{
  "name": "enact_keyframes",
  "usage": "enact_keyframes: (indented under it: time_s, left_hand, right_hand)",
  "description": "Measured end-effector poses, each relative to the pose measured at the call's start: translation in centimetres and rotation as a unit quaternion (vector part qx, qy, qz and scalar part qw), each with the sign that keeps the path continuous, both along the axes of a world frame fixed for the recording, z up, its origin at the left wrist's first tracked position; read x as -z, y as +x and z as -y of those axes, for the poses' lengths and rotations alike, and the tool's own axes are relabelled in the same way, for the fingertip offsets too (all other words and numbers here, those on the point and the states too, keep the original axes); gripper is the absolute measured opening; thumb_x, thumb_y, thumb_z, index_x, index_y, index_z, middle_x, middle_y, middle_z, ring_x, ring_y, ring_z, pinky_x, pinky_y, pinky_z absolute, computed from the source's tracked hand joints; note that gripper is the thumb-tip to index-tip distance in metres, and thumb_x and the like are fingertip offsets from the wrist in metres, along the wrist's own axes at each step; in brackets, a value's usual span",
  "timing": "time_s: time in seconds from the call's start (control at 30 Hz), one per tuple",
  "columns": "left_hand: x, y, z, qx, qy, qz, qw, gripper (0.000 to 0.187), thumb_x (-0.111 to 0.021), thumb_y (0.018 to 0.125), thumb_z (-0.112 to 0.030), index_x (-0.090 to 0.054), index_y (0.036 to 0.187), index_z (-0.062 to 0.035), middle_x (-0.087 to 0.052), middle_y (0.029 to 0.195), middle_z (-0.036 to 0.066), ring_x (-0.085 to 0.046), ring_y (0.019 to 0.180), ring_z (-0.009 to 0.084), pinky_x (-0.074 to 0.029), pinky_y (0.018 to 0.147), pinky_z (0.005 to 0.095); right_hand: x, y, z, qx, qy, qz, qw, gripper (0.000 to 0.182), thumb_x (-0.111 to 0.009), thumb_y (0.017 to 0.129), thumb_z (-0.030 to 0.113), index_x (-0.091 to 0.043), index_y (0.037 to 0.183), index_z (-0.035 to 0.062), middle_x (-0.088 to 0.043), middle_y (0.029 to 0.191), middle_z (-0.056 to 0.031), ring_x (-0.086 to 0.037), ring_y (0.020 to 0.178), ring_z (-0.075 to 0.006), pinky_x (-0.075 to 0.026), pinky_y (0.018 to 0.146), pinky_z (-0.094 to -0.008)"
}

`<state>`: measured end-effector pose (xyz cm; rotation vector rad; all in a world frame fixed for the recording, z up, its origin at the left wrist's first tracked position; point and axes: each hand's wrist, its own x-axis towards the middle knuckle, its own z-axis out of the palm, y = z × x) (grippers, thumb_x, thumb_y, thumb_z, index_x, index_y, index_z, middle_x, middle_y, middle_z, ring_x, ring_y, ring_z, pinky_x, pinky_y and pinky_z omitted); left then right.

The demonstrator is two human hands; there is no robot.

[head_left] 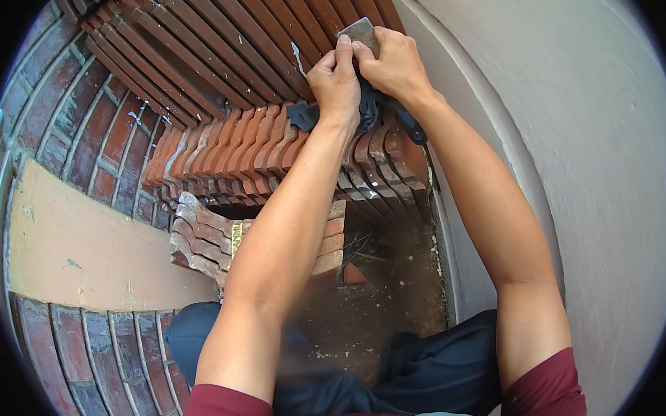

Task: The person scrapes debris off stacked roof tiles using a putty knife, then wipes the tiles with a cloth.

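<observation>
Between both hands is a small flat greyish plate (pixel 361 33), its kind not clear from here. My left hand (pixel 335 81) pinches its lower left edge with the thumb. My right hand (pixel 395 64) grips its right side with curled fingers. Just beneath the hands lies a dark crumpled cloth or glove (pixel 369 110), partly hidden by my left wrist. It rests on a row of stacked orange clay roof tiles (pixel 249 148). Behind the hands, long brown tiles (pixel 229 41) stand packed side by side.
A brick wall (pixel 107 136) runs along the left, with a beige panel (pixel 96 233) lower down. A pale plastered wall (pixel 597 122) closes off the right. Loose weathered tiles (pixel 200 236) lie nearer, one with a yellow label. My bent knees are below, over dirty ground (pixel 382 302).
</observation>
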<state>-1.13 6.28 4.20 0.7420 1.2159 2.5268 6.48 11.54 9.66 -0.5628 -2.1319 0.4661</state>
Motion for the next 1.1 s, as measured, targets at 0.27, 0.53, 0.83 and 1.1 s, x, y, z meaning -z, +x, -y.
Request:
enact_keyframes:
  time_s: [0.27, 0.53, 0.83, 1.1]
  left_hand:
    - [-0.3, 0.1, -0.1, 0.017, 0.038, 0.001, 0.999, 0.038, -0.062, 0.101, -0.03, -0.073, 0.084, 0.0018, -0.059, 0.069, -0.005, -0.046, 0.067, 0.004, -0.039, 0.06, 0.0243]
    - [-2.4, -0.9, 0.5, 0.001, 0.065, 0.003, 0.998, 0.038, -0.064, 0.1, -0.03, -0.074, 0.086, 0.0034, -0.065, 0.074, -0.002, -0.052, 0.069, 0.0051, -0.044, 0.063, 0.024]
    - [-1.1, -0.4, 0.6, 0.005, 0.016, 0.005, 1.0, 0.04, -0.064, 0.101, -0.033, -0.074, 0.085, 0.0017, -0.064, 0.073, -0.002, -0.051, 0.071, 0.0048, -0.043, 0.065, 0.0238]
    - [-1.4, -0.6, 0.5, 0.044, 0.077, 0.021, 0.996, 0.038, -0.06, 0.103, -0.032, -0.074, 0.098, 0.0024, -0.07, 0.089, 0.001, -0.057, 0.081, 0.0055, -0.047, 0.075, 0.0236]
  right_hand:
    - [-0.1, -0.1, -0.4, 0.017, 0.048, 0.004, 0.999, 0.035, -0.066, 0.083, 0.028, -0.068, 0.087, -0.007, -0.068, 0.086, -0.0315, -0.068, 0.086, -0.0475, -0.055, 0.082, -0.0485]
    - [-1.2, -1.5, 0.2, 0.011, 0.062, -0.036, 0.997, 0.037, -0.065, 0.083, 0.029, -0.068, 0.089, -0.0072, -0.068, 0.085, -0.0334, -0.068, 0.085, -0.0487, -0.055, 0.081, -0.0504]
    - [-0.8, -0.8, 0.2, 0.002, 0.036, -0.018, 0.999, 0.034, -0.064, 0.083, 0.028, -0.069, 0.09, -0.0052, -0.068, 0.085, -0.0327, -0.069, 0.086, -0.0475, -0.055, 0.081, -0.0507]
    - [-1.1, -1.9, 0.0, 0.018, 0.066, -0.029, 0.997, 0.035, -0.066, 0.083, 0.03, -0.069, 0.09, -0.0045, -0.068, 0.084, -0.0316, -0.069, 0.085, -0.0473, -0.056, 0.079, -0.0502]
